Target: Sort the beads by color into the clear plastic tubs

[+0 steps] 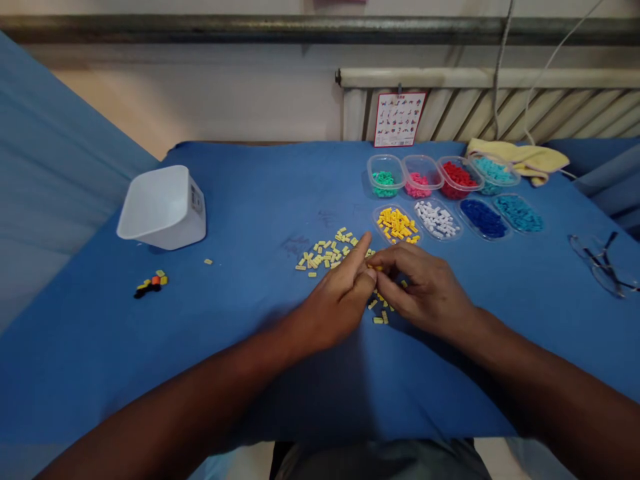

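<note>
On the tabletop [240, 193], at the far left, a white plastic bin [195, 212] faces open toward the left; just in front of it lies a small cluster of black, orange and yellow blocks [151, 283], with a single pale yellow block [208, 261] to its right. Loose pale yellow blocks [325, 256] spread beside and beneath the hands. The left hand [344, 297] has its index finger stretched out and thumb bent in; whether it grips anything cannot be told. At its thumb tip, a small yellow block [379, 268] is pinched by the right hand [430, 285]. Beyond, a printed picture sheet [399, 120] hangs from the radiator [453, 79]. Clear tubs [385, 163] hold green, pink, red and turquoise blocks; shallow trays in front hold yellow, white, dark blue and teal ones. A yellow cloth [530, 159] and eyeglasses [604, 268] lie farther right.
</note>
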### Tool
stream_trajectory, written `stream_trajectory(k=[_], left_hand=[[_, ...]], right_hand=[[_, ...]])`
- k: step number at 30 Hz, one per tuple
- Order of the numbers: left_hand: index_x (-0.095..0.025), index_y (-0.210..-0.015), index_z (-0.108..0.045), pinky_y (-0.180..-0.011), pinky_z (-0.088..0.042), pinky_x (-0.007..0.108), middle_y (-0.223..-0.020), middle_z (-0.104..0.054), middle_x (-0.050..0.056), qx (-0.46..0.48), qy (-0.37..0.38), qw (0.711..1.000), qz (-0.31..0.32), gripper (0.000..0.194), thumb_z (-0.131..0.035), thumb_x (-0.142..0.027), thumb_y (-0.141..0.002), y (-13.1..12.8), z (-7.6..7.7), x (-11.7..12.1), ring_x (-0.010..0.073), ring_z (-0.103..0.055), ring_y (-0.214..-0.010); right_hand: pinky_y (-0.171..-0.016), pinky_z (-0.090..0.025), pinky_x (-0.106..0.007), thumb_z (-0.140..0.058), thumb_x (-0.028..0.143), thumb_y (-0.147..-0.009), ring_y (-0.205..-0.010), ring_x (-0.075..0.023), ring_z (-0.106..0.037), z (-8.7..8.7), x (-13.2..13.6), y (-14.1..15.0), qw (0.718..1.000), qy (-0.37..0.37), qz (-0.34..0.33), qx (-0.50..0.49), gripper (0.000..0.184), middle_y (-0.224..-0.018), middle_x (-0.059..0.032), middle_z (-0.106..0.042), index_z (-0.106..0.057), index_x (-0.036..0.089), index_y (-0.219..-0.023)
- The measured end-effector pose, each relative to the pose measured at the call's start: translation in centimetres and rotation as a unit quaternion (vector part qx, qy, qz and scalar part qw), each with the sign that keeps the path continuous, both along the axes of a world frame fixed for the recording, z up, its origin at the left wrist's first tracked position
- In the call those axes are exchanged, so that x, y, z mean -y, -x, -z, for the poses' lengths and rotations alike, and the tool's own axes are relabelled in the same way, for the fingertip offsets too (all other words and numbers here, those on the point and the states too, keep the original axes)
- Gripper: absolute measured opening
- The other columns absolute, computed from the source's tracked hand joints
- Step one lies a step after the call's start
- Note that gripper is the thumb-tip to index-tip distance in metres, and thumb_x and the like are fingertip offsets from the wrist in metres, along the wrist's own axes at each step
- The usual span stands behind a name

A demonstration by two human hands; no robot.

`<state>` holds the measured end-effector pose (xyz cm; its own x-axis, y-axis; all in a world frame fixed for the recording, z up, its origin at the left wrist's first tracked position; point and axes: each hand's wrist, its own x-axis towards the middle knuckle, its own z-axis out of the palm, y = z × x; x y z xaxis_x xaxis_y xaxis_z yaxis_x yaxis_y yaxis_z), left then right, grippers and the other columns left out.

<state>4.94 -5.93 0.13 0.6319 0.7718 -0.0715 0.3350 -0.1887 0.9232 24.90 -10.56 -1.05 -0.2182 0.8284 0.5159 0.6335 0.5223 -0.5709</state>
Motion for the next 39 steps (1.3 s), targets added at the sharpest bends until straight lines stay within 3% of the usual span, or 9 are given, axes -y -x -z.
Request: stream_trajectory(k=[4,9,14,19,23,29,34,39], left_hand=[[-0.011,-0.179,-0.023,-0.142,-0.029,0.047,-0.181,-0.034,0.014,0.051,0.011,0.998,0.031,0.079,-0.049,-0.049,-0.115,0.0,0.6,-0.1,0.0275,-0.035,-0.169],[-0.023,-0.171,-0.043,-0.13,-0.049,0.048,-0.168,-0.056,0.014,0.168,-0.045,0.985,-0.021,0.063,-0.058,-0.046,-0.115,0.0,2.1,-1.2,0.0279,-0.059,-0.152],[-0.023,-0.162,-0.055,-0.122,-0.053,0.044,-0.156,-0.066,0.013,0.14,-0.095,0.985,-0.037,0.051,-0.06,-0.043,-0.114,0.4,1.9,-1.6,0.0264,-0.067,-0.142],[-0.021,-0.157,-0.061,-0.118,-0.054,0.041,-0.152,-0.069,0.013,0.132,-0.138,0.98,-0.06,0.047,-0.062,-0.04,-0.113,0.7,1.8,-2.5,0.0259,-0.069,-0.139],[-0.015,-0.146,-0.067,-0.117,-0.053,0.039,-0.14,-0.075,0.013,0.132,-0.191,0.967,-0.1,0.039,-0.061,-0.034,-0.112,1.1,2.3,-4.0,0.0238,-0.072,-0.131],[-0.016,-0.133,-0.073,-0.114,-0.054,0.038,-0.131,-0.077,0.011,0.106,-0.249,0.957,-0.104,0.028,-0.06,-0.027,-0.111,1.1,2.5,-4.7,0.0215,-0.072,-0.125],[-0.018,-0.115,-0.078,-0.114,-0.054,0.042,-0.137,-0.074,0.015,0.097,-0.303,0.948,-0.01,0.018,-0.062,-0.02,-0.107,1.2,2.5,-4.3,0.0236,-0.071,-0.129],[-0.019,-0.105,-0.076,-0.119,-0.049,0.052,-0.138,-0.073,0.014,-0.017,-0.354,0.923,0.147,0.017,-0.059,-0.017,-0.101,1.3,2.4,-3.5,0.031,-0.067,-0.136]], right_hand=[[-0.07,-0.052,-0.032,-0.067,0.018,-0.099,-0.076,-0.0176,-0.067,0.1,-0.4,-1.2,0.999,0.031,0.012,0.003,0.011,-0.088,-0.0009,-0.072,-0.07,0.024,-0.108],[-0.07,-0.053,-0.035,-0.068,0.027,-0.097,-0.077,-0.0223,-0.071,1.1,-3.5,-4.7,0.987,0.03,0.144,0.059,0.015,-0.09,-0.0054,-0.077,-0.074,0.023,-0.109],[-0.076,-0.058,-0.04,-0.068,0.03,-0.098,-0.08,-0.0237,-0.073,2.1,-6.3,-7.0,0.979,0.012,0.196,0.059,0.03,-0.108,-0.0101,-0.082,-0.076,0.021,-0.126],[-0.079,-0.059,-0.041,-0.068,0.031,-0.101,-0.085,-0.0265,-0.076,1.7,-5.0,-7.6,0.976,-0.018,0.214,0.028,0.021,-0.103,-0.0098,-0.083,-0.081,0.022,-0.115],[-0.077,-0.059,-0.039,-0.069,0.03,-0.102,-0.088,-0.0259,-0.078,1.1,-3.1,-6.8,0.986,-0.011,0.162,0.026,0.019,-0.105,-0.0086,-0.084,-0.08,0.023,-0.117],[-0.078,-0.059,-0.035,-0.066,0.027,-0.107,-0.087,-0.0208,-0.077,0.2,-1.2,-4.6,0.995,0.059,-0.032,0.069,0.014,-0.103,-0.0051,-0.083,-0.077,0.024,-0.115],[-0.082,-0.057,-0.034,-0.062,0.025,-0.111,-0.09,-0.02,-0.074,-0.6,-0.4,-4.9,0.974,0.119,-0.147,0.127,0.014,-0.098,-0.0047,-0.08,-0.076,0.024,-0.11],[-0.081,-0.055,-0.033,-0.061,0.029,-0.112,-0.089,-0.0192,-0.072,-1.1,0.1,-5.1,0.969,0.122,-0.168,0.132,0.015,-0.099,-0.0031,-0.077,-0.075,0.024,-0.113]])
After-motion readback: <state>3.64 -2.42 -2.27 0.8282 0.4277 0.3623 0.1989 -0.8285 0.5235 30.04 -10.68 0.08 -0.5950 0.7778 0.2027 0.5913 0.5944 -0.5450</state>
